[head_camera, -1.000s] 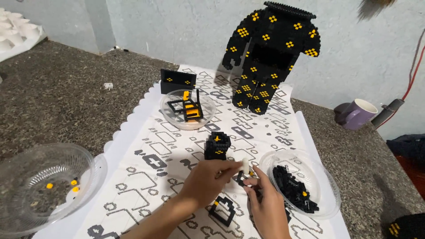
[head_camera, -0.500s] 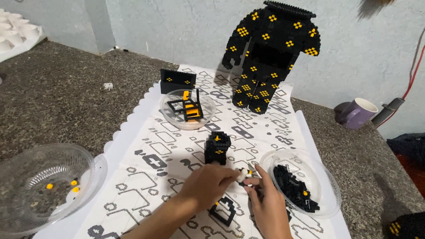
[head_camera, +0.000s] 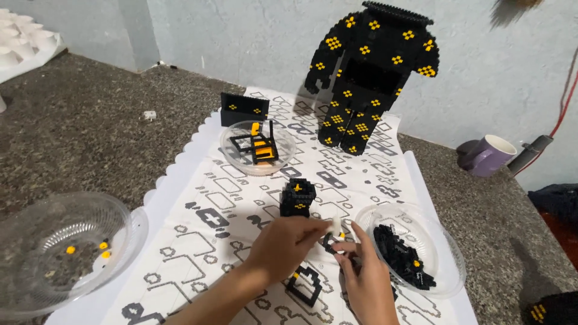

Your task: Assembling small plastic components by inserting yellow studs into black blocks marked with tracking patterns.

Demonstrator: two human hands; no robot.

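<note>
- The left hand [head_camera: 283, 244] and the right hand [head_camera: 364, 280] meet low over the middle of the patterned white sheet [head_camera: 198, 198], fingers pinched narrow around a small black brick piece [head_camera: 330, 242] held between them just above the sheet; holding it from both sides steadies so small a part.
- A tiny whitish bit [head_camera: 333, 224] shows at the left fingertips; what it is cannot be told.
- A flat black frame piece [head_camera: 304, 286] lies on the sheet just under the wrists, within easy reach.
- The small black block tower [head_camera: 298, 197] with yellow dots stands upright just beyond the hands, near enough to serve as the nearby part.
- A clear bowl of loose black bricks [head_camera: 403, 256] sits right beside the right hand, so that hand can reach the stock.
- Another clear bowl [head_camera: 257, 144] farther up the sheet keeps black and yellow frame parts together.
- A large clear bowl [head_camera: 60, 253] at the left, half off the sheet on the speckled stone surface [head_camera: 90, 138], holds a few yellow bits, well apart from the hands.
- The big black figure with yellow dots [head_camera: 367, 78] leans at the wall, out of the way, with a black slab [head_camera: 244, 108] to its left.
- A purple mug [head_camera: 486, 154] lies at the right, by the wall.
</note>
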